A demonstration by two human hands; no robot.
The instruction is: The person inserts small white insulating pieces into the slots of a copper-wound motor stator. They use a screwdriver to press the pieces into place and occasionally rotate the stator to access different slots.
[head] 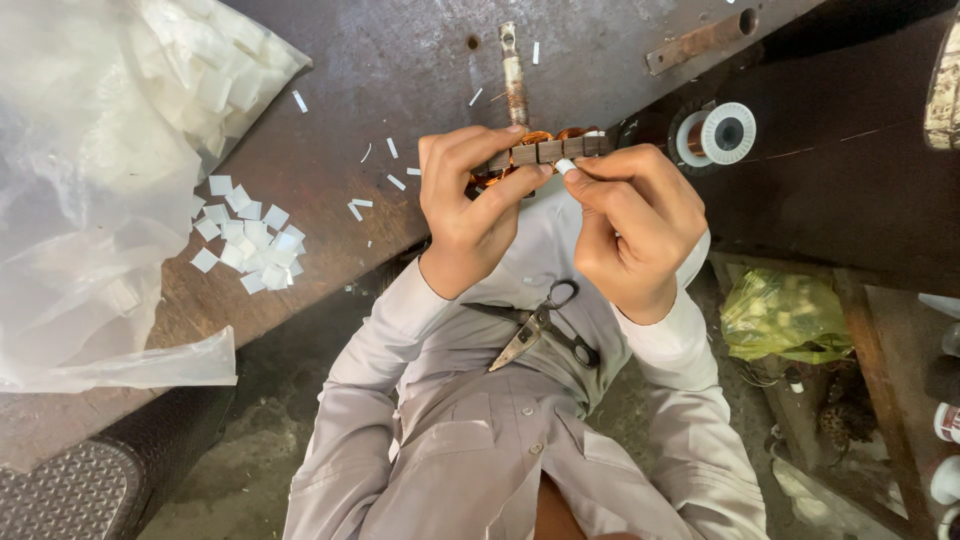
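My left hand [468,205] grips a dark slotted motor core [550,150] with copper wire windings, held above the edge of the brown workbench [400,70]. A metal shaft [514,72] sticks out of the core and points away from me. My right hand [632,222] pinches a small white paper strip [566,166] between thumb and forefinger, its tip against a slot of the core. A pair of scissors [540,328] lies in my lap on the light grey shirt.
A heap of small white paper squares [250,235] lies on the bench beside a large clear plastic bag [100,180] holding more. A spool of copper wire [716,135] sits at right. A yellow-green bag [785,315] lies on the floor.
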